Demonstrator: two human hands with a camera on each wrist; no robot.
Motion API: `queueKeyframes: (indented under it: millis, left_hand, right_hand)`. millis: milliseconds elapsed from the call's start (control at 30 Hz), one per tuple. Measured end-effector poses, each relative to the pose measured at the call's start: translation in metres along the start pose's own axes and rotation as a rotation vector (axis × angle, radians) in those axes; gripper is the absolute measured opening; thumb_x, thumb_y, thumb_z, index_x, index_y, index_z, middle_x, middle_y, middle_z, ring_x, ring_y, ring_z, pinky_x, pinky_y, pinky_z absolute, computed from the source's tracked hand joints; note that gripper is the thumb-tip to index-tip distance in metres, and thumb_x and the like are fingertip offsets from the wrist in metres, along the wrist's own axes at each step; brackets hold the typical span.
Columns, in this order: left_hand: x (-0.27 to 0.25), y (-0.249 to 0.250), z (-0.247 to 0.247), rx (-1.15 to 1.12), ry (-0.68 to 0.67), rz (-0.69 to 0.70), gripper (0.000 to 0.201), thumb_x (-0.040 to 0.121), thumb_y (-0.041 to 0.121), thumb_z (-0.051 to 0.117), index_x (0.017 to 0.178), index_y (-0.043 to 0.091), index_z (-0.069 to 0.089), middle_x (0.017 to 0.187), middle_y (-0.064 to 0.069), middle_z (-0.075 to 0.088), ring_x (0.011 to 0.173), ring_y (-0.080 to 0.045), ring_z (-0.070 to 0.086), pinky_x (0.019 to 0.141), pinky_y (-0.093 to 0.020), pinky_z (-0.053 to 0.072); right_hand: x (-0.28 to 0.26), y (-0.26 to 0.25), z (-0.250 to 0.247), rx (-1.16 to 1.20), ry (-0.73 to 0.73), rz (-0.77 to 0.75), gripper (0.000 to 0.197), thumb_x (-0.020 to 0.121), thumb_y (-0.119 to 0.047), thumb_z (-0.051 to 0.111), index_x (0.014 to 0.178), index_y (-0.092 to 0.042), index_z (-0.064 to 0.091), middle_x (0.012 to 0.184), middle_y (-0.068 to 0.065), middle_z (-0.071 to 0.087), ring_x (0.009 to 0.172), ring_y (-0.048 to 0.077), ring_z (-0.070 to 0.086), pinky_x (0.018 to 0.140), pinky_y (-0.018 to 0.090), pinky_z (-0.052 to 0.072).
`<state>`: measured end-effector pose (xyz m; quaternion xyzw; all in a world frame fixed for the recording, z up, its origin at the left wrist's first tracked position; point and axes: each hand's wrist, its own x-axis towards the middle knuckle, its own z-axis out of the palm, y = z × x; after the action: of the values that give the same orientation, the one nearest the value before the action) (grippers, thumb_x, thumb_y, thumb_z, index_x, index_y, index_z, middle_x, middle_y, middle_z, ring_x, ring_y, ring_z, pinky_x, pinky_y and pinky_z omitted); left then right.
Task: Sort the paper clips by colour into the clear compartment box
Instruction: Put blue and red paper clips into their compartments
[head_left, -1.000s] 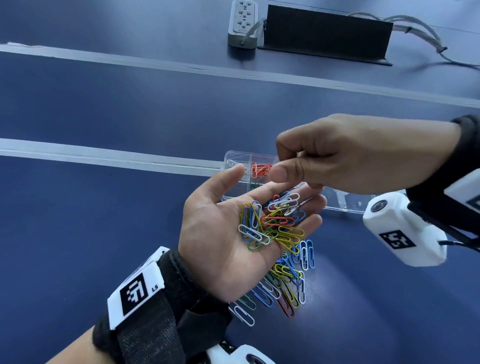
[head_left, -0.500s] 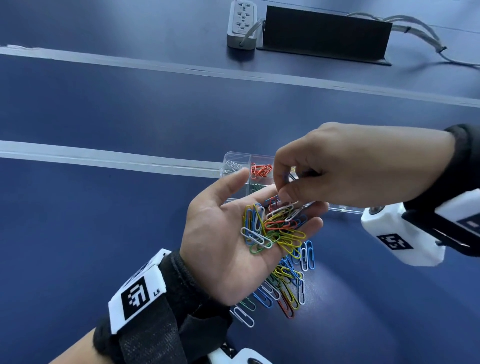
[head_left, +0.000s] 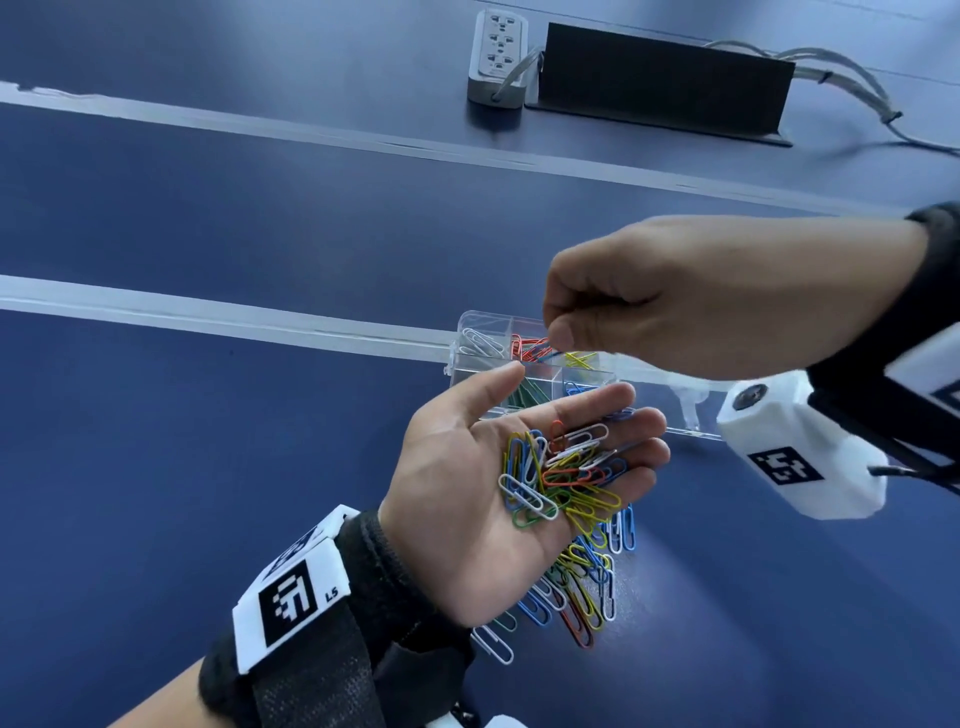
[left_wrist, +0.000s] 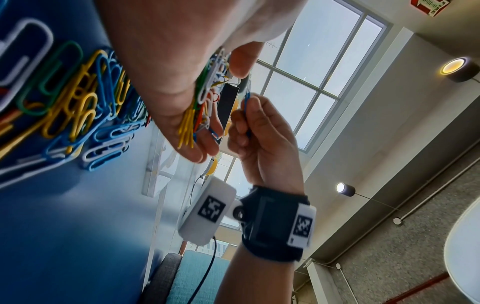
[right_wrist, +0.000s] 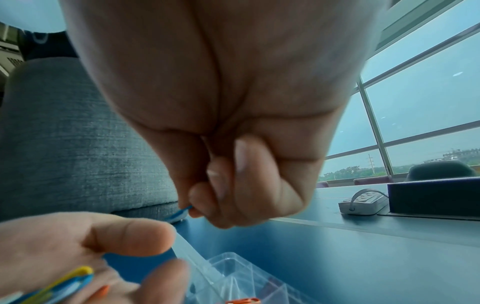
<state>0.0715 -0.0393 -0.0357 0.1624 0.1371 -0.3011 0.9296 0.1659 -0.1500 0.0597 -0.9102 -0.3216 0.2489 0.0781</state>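
My left hand (head_left: 566, 415) lies palm up and flat, and a mixed heap of paper clips (head_left: 563, 478) rests on it. Just above and beyond it, my right hand (head_left: 558, 345) pinches a single blue paper clip (head_left: 549, 357) between thumb and forefinger. That clip hangs over the clear compartment box (head_left: 467, 325). The box holds white (head_left: 480, 343), red (head_left: 527, 348), yellow (head_left: 579, 358), green (head_left: 524, 392) and blue clips (head_left: 576, 387) in separate cells. The right wrist view shows the pinched blue clip (right_wrist: 179, 214) above the box (right_wrist: 233, 271).
A loose pile of coloured clips (head_left: 582, 587) lies on the blue table beneath my left hand. The box's open lid (head_left: 675, 400) stretches right. A power strip (head_left: 498, 57), a black panel (head_left: 660, 88) and cables (head_left: 831, 67) sit at the far edge.
My right hand dipped into the heap on my left palm, took hold of a blue clip and lifted it back over the box. The left hand stayed put.
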Motion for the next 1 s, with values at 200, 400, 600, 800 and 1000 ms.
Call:
queueKeyframes:
  millis: [200,400,600,800,1000]
  left_hand:
    - [0.0,-0.002,0.003,0.006,0.02,-0.015,0.059,0.081,0.037,0.043,0.105,-0.014,0.061,0.1,-0.028,0.065,0.093,-0.039,0.061,0.091,-0.045,0.049]
    - [0.0,0.0,0.003,-0.078,0.04,0.014,0.065,0.089,0.041,0.034,0.102,-0.016,0.062,0.099,-0.032,0.064,0.088,-0.041,0.063,0.087,-0.048,0.051]
    - [0.0,0.001,0.003,-0.082,0.053,0.019,0.065,0.09,0.041,0.034,0.104,-0.017,0.06,0.095,-0.031,0.064,0.09,-0.042,0.061,0.085,-0.049,0.051]
    - [-0.001,0.005,0.001,-0.056,0.047,0.055,0.062,0.087,0.041,0.036,0.103,-0.012,0.064,0.098,-0.028,0.067,0.089,-0.04,0.064,0.087,-0.048,0.05]
    - [0.0,0.008,0.003,-0.053,0.073,0.11,0.061,0.087,0.042,0.037,0.093,-0.009,0.069,0.093,-0.028,0.068,0.083,-0.039,0.068,0.079,-0.049,0.054]
  right_hand:
    - [0.025,-0.015,0.007,-0.157,0.085,-0.067,0.012,0.083,-0.025,0.056,0.08,-0.024,0.068,0.067,-0.008,0.059,0.07,0.017,0.055,0.065,0.025,0.045]
    - [0.04,-0.027,0.013,-0.205,0.048,-0.126,0.021,0.08,-0.016,0.054,0.088,-0.025,0.072,0.075,-0.007,0.069,0.076,0.017,0.062,0.073,0.026,0.052]
    - [0.037,-0.021,0.002,0.0,-0.01,-0.118,0.026,0.082,-0.014,0.052,0.092,-0.031,0.069,0.067,-0.01,0.07,0.055,-0.001,0.062,0.063,0.018,0.053]
    - [0.022,0.012,-0.01,0.201,-0.188,0.016,0.036,0.089,0.004,0.04,0.089,-0.018,0.069,0.081,0.003,0.073,0.071,0.018,0.069,0.062,0.027,0.055]
    - [0.005,0.03,-0.004,0.485,-0.432,0.068,0.028,0.097,-0.001,0.039,0.107,-0.002,0.064,0.087,0.015,0.069,0.077,0.023,0.064,0.063,0.028,0.054]
